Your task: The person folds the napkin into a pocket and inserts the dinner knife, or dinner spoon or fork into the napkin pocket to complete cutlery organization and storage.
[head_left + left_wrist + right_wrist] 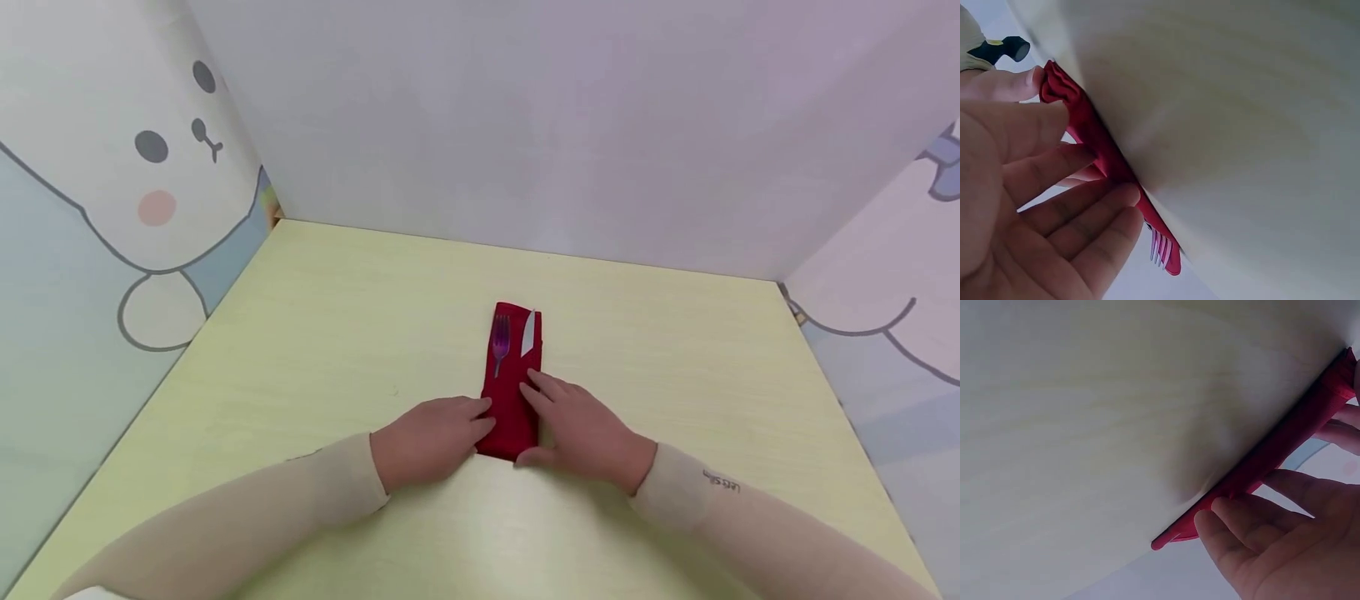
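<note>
A folded dark red cloth napkin (512,412) lies lengthwise on the table. Out of its fold stick the upper parts of a fork (500,335), on the left, and a knife (528,335), on the right; their lower parts are hidden. My left hand (429,437) touches the napkin's left edge near its lower end, fingers extended. On the opposite edge, my right hand (581,427) rests with its fingers spread and its thumb by the lower corner. In the left wrist view the fork's tines (1160,247) show past my left hand's fingers. Neither hand grips anything.
The pale yellow table (360,308) meets a plain light back wall (510,125). Side walls with cartoon animal drawings (161,175) stand to the left and right. A dark device (1007,50) sits on my right wrist.
</note>
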